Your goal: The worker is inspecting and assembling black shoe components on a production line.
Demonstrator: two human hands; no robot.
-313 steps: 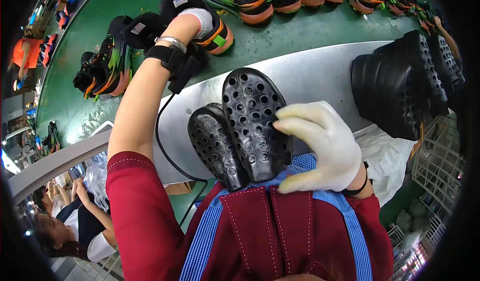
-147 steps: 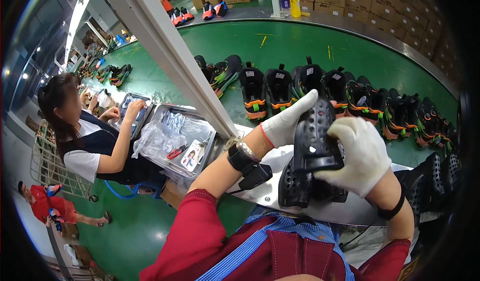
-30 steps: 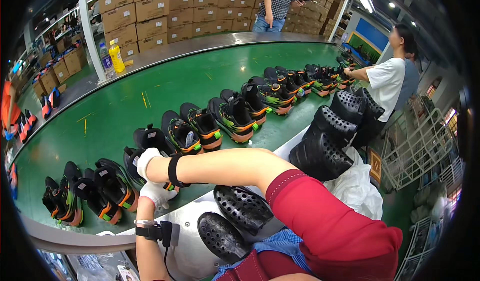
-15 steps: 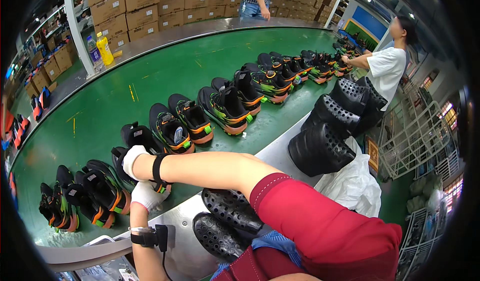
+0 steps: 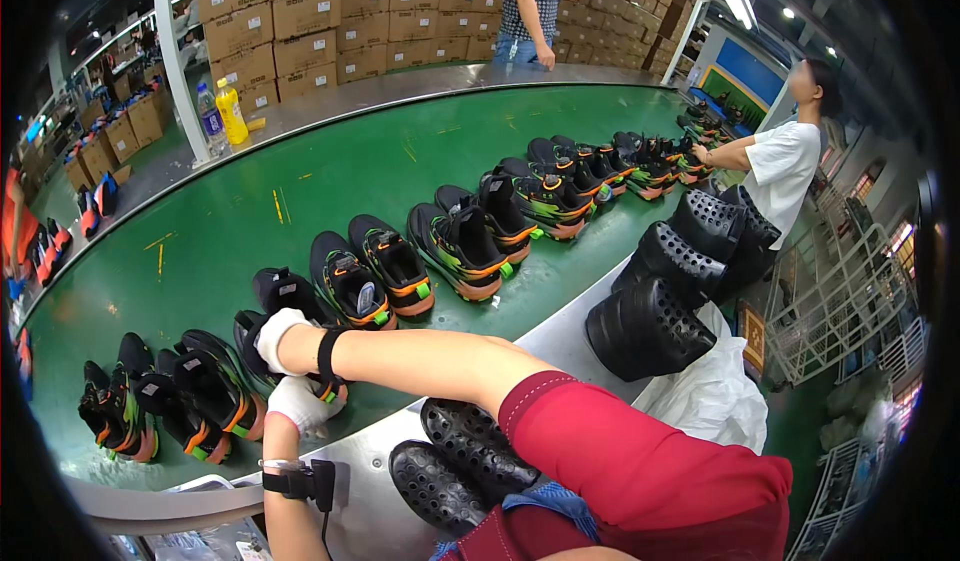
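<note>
My right hand (image 5: 284, 341), in a white glove with a black strap at the wrist, reaches across to the left and closes on a black sneaker (image 5: 249, 333) on the green work surface (image 5: 330, 176). Just below it, my left hand (image 5: 301, 405), also gloved, curls at the same sneaker's near end. Glove and wrist hide much of the fingers and the shoe. Another black sneaker (image 5: 290, 294) stands right behind my right hand. Black sneakers with green and orange trim (image 5: 215, 376) lie to the left of my hands.
A long row of sneakers (image 5: 455, 246) runs off to the far right, where a person in white (image 5: 785, 166) handles some. Perforated black clog-like pieces (image 5: 435, 486) lie near me; more are stacked (image 5: 645, 331) at right beside white plastic (image 5: 705, 381). Bottles (image 5: 230, 114) stand at the far edge.
The whole scene sits slightly lower in the picture as my view has tilted up. Both hands stay at the same sneaker.
</note>
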